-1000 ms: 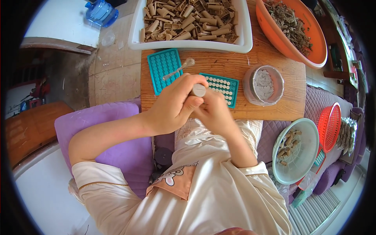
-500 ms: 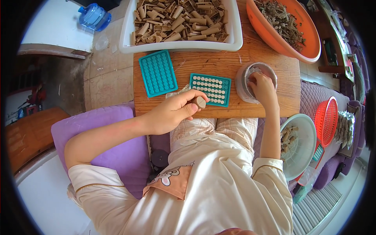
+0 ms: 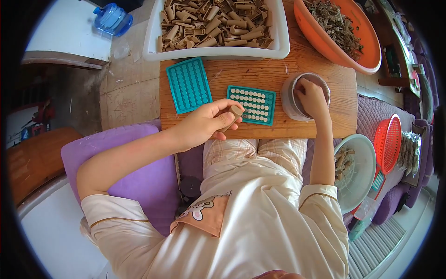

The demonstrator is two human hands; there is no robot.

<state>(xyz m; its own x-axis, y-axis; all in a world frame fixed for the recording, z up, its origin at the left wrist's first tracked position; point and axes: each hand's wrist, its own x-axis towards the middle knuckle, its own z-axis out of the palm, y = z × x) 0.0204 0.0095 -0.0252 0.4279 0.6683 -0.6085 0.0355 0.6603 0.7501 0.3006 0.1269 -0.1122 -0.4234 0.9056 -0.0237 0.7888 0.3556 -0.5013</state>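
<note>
My left hand is closed around a light brown cylindrical piece, its round end facing up past my thumb and fingertips. Just beyond that hand lies a teal tray with rows of small round pockets, many of them holding white discs. My right hand reaches down into a round grey tub at the table's right side. The tub's wall hides its fingertips, so what they touch does not show. A second teal tray, its pockets without discs, lies to the left.
A white bin heaped with brown half-round pieces stands at the table's far side. An orange basin of dried plant matter sits far right. Beside the wooden table are a pale green bowl and a red basket.
The brown piece has turned slightly in my left hand, and that hand has shifted a little away from me. My right hand has stayed in the tub, reaching slightly deeper.
</note>
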